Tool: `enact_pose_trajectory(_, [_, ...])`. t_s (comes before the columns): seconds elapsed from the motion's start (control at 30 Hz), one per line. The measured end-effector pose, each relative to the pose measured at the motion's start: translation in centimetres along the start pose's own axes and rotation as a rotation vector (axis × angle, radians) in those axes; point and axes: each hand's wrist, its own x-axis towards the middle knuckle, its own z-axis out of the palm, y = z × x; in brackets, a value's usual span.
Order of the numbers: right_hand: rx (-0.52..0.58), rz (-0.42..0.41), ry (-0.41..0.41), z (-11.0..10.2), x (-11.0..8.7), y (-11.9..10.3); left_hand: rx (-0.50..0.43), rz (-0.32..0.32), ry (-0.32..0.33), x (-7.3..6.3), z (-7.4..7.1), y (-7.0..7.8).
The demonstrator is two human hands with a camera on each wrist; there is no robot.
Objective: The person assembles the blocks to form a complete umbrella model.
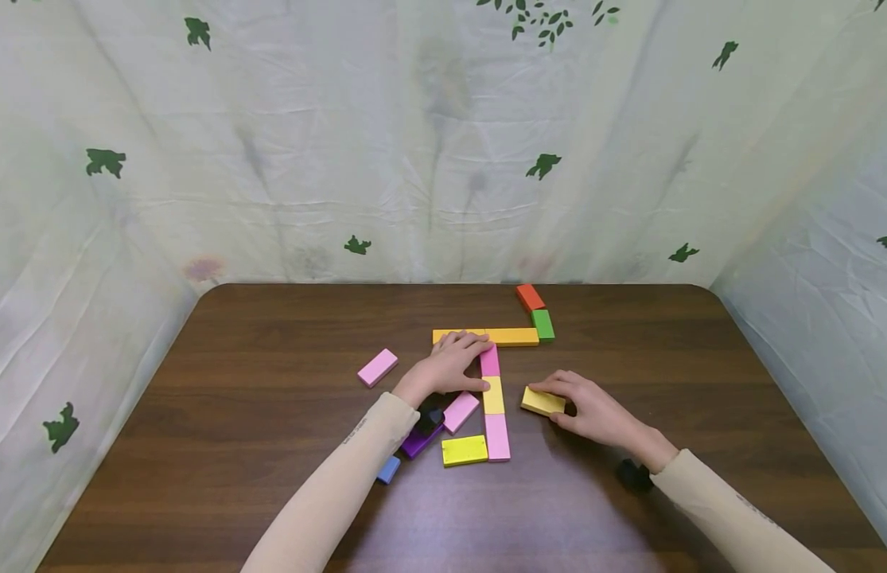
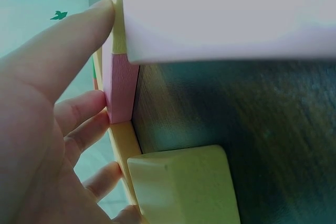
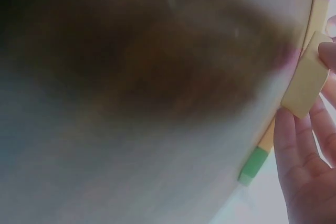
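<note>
My left hand [image 1: 450, 366] lies over the bend in a chain of coloured blocks. Its fingertips touch the orange block [image 2: 125, 140] and the pink block [image 2: 123, 85], and its thumb reaches the side of the yellow block [image 1: 493, 396] in the column. Below that one is another pink block [image 1: 496, 438]. To the right of the column, my right hand [image 1: 593, 407] pinches a pale yellow block [image 1: 543, 401] between thumb and fingers, tilted just over the table. In the right wrist view this pale yellow block [image 3: 307, 80] shows between the fingers.
Green [image 1: 542, 325] and red [image 1: 530, 298] blocks continue the chain at the back. Loose pink [image 1: 378, 368], purple [image 1: 420, 440] and blue [image 1: 389, 469] blocks lie left. A bright yellow block [image 1: 464, 451] abuts the column's near end. The brown table [image 1: 235, 414] meets a leaf-patterned curtain [image 1: 285, 159].
</note>
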Motion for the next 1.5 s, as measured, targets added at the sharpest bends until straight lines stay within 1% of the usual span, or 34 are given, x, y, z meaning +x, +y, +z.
enact_pose_trajectory(0.1, [0.008, -0.003, 0.024, -0.3, 0.5, 0.3, 0.001, 0.004, 0.0, 0.1, 0.0, 0.0])
enact_pose_trajectory(0.3, [0.019, -0.036, 0.079, -0.9, 2.0, 1.1, 0.005, 0.012, -0.001, 0.2, -0.1, 0.0])
enact_pose_trajectory(0.5, [0.01, -0.018, 0.12, -1.6, 3.9, 1.5, 0.008, 0.012, 0.001, 0.3, -0.1, 0.0])
enact_pose_trajectory(0.67, [-0.008, -0.007, 0.137, -2.1, 5.4, 1.7, 0.008, 0.01, -0.001, 0.2, -0.1, 0.0])
enact_pose_trajectory(0.9, [0.005, -0.024, 0.168, -2.3, 7.7, 1.9, 0.005, 0.008, 0.003, 0.2, -0.1, 0.0])
enact_pose_trajectory(1.03, [0.006, -0.021, 0.168, -2.3, 8.9, 2.1, 0.009, 0.001, 0.004, 0.3, 0.0, -0.2])
enact_pose_trajectory(1.27, [0.009, 0.015, 0.175, -2.5, 10.7, 2.2, 0.007, -0.007, -0.003, 0.3, 0.1, -0.3])
enact_pose_trajectory(1.5, [0.002, 0.082, 0.164, -2.3, 12.5, 2.8, 0.009, -0.012, -0.006, 0.2, 0.3, -0.4])
